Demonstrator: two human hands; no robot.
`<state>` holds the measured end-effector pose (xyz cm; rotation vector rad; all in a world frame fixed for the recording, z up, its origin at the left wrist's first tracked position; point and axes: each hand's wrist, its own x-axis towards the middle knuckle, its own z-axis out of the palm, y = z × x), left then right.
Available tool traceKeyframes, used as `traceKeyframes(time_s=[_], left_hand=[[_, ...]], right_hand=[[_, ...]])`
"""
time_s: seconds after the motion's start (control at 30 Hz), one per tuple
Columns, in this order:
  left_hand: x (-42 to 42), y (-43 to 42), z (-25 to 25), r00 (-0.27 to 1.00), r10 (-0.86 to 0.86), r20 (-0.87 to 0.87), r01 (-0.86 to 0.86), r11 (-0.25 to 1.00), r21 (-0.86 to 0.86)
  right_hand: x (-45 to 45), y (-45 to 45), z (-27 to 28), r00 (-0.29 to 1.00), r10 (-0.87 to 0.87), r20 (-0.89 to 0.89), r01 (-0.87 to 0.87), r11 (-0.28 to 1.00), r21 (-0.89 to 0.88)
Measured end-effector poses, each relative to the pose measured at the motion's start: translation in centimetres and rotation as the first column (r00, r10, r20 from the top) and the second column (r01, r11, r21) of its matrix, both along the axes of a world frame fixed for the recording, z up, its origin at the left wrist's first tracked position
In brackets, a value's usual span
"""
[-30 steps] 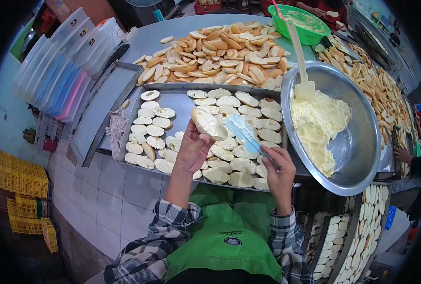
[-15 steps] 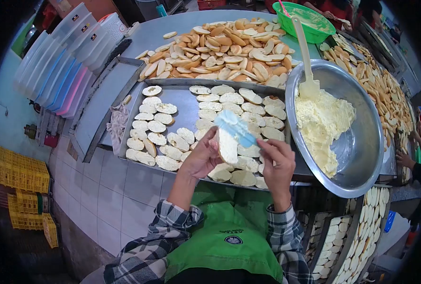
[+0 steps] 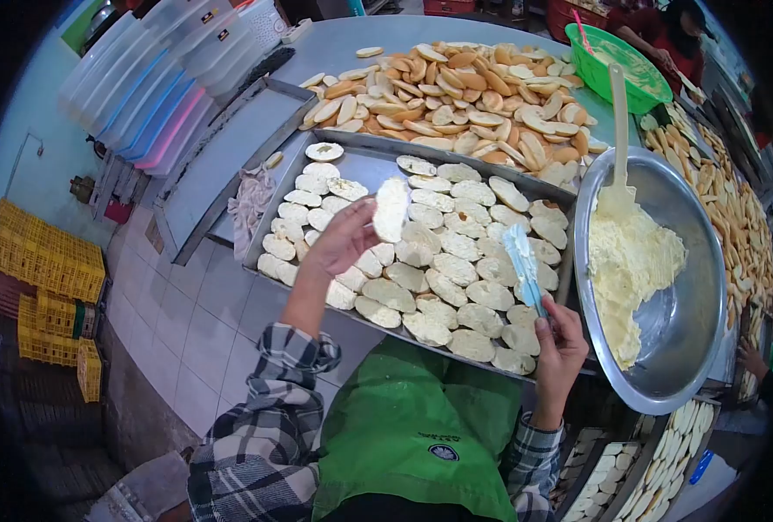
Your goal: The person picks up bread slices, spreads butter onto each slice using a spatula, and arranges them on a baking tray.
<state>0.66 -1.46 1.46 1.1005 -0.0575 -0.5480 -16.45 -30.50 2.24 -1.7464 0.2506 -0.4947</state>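
Between the fingers of my left hand point(image 3: 341, 239) is an oval bread slice point(image 3: 392, 210), its face coated with pale cream. It hovers above the metal tray point(image 3: 371, 155), where rows of coated slices lie. My right hand point(image 3: 562, 344) grips a light-blue spatula point(image 3: 525, 270), cream smeared along its blade, over the tray's right part. To the right, a large steel bowl point(image 3: 686, 348) holds a mass of pale yellow cream point(image 3: 625, 270). A cream-coloured spatula point(image 3: 619, 130) stands in that cream, its handle leaning up out of the bowl.
Behind the tray lies a heap of bread slices point(image 3: 465, 87). A green basin point(image 3: 617, 70) sits at the back right, near another person point(image 3: 691, 43). Stacked plastic containers point(image 3: 143, 96) stand left, beside an upturned tray point(image 3: 230, 157). Yellow crates point(image 3: 47, 261) are on the floor.
My hands have moved apart. The left carries the coated slice up and left over the tray; the right has drawn the blue spatula off it, lower right. The camera view has shifted.
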Motion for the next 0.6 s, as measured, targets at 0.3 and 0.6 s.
traceKeyframes(time_s=[0.3, 0.6], left_hand=[[-1.6, -2.0, -0.5, 0.987, -0.160, 0.006, 0.159, 0.978, -0.132], [-2.0, -2.8, -0.2, 0.982, -0.145, -0.117, 0.109, 0.957, -0.269]], right_hand=[[6.8, 5.1, 0.5, 0.978, 0.206, 0.043, -0.206, 0.979, 0.004], [6.7, 5.6, 0.5, 0.993, 0.042, 0.114, 0.016, 0.884, -0.467]])
